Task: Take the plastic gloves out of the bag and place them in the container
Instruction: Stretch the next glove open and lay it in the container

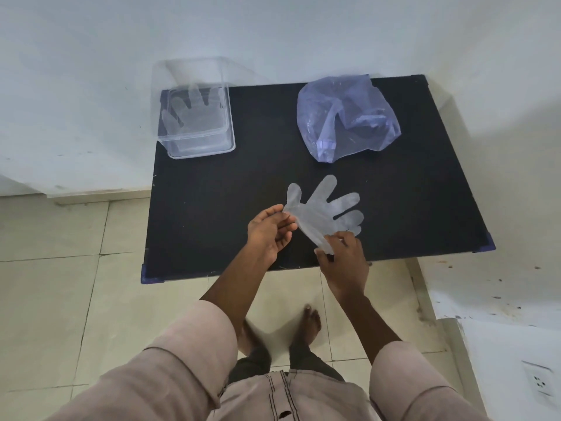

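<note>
A clear plastic glove (326, 208) is spread above the near part of the black table (243, 183), fingers pointing away to the right. My left hand (270, 230) pinches its edge near the thumb, and my right hand (344, 259) pinches its cuff. At the far left corner stands a clear plastic container (200, 147) with another glove (194, 112) lying flat inside. A crumpled bluish plastic bag (346, 117) sits at the far right of the table, with more thin plastic visible inside it.
The table stands against a white wall, its near edge just in front of my bare feet (309, 323) on a tiled floor. A wall socket (538, 384) is low at the right.
</note>
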Action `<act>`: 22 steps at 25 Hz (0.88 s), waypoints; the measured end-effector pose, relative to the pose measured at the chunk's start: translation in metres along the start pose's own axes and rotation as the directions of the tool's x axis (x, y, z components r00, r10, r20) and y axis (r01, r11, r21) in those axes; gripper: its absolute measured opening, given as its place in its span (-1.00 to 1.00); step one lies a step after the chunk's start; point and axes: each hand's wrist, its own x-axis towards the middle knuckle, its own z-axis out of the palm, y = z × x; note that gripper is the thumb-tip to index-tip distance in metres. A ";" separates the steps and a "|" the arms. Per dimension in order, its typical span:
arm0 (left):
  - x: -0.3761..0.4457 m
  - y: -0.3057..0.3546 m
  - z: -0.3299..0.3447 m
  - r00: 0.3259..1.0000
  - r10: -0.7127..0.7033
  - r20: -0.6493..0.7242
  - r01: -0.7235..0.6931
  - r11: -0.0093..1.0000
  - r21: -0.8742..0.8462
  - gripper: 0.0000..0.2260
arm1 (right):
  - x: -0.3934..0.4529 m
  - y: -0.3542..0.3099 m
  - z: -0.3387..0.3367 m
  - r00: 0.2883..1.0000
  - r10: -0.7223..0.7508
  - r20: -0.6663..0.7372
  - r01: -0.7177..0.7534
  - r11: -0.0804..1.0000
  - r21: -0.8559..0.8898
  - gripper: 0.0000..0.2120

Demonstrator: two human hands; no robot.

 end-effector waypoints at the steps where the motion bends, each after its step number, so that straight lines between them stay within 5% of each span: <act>1: -0.002 0.004 0.000 1.000 0.007 0.002 -0.007 1.000 0.001 -0.86 | 0.001 -0.005 -0.004 0.998 0.057 -0.006 -0.057 0.994 0.091 -0.72; 4: -0.011 0.024 -0.008 0.995 0.091 0.030 -0.093 0.989 0.111 -0.88 | 0.017 -0.024 -0.029 0.993 0.112 0.031 -0.116 0.936 0.331 -0.79; 7: -0.024 0.046 -0.034 0.957 0.278 0.087 -0.291 0.933 0.213 -0.84 | 0.037 -0.047 -0.067 0.995 0.014 0.103 -0.058 0.898 0.436 -0.89; 12: -0.035 0.073 -0.073 0.777 0.544 0.317 -0.630 0.678 0.380 -0.54 | 0.056 -0.076 -0.108 0.983 -0.094 0.156 0.008 0.880 0.475 -0.92; 17: -0.028 0.114 -0.048 0.714 0.421 0.560 -0.693 0.537 0.480 -0.24 | 0.069 -0.098 -0.135 0.952 -0.188 0.243 0.069 0.901 0.428 -0.87; 22: -0.022 0.146 -0.024 0.666 0.195 0.720 -0.646 0.633 0.426 -0.31 | 0.078 -0.113 -0.162 0.901 -0.294 0.318 0.161 0.909 0.383 -0.89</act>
